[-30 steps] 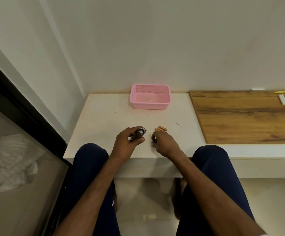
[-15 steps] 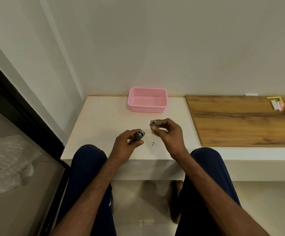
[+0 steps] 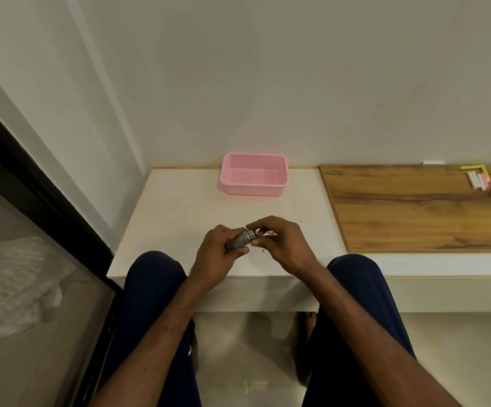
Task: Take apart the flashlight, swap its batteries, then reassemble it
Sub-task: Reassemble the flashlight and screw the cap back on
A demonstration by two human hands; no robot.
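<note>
My left hand [image 3: 216, 252] grips the grey metal flashlight body [image 3: 239, 240], which points up and to the right over the white table [image 3: 179, 218]. My right hand [image 3: 282, 240] pinches a small round cap [image 3: 254, 231] against the body's open end. Just behind my right hand's fingers, the tips of orange batteries [image 3: 270, 233] show on the table; the hand hides most of them.
A pink perforated basket [image 3: 254, 178] stands at the back of the white table. A wooden board [image 3: 414, 210] lies to the right with several chalk sticks [image 3: 480, 180] at its far corner. Small dark specks [image 3: 263, 251] lie near the table's front edge. A black-framed glass panel stands left.
My right hand picked the cap off the table, lifted it, and has brought it left onto the end of the flashlight body. My left hand raised the body slightly toward it.
</note>
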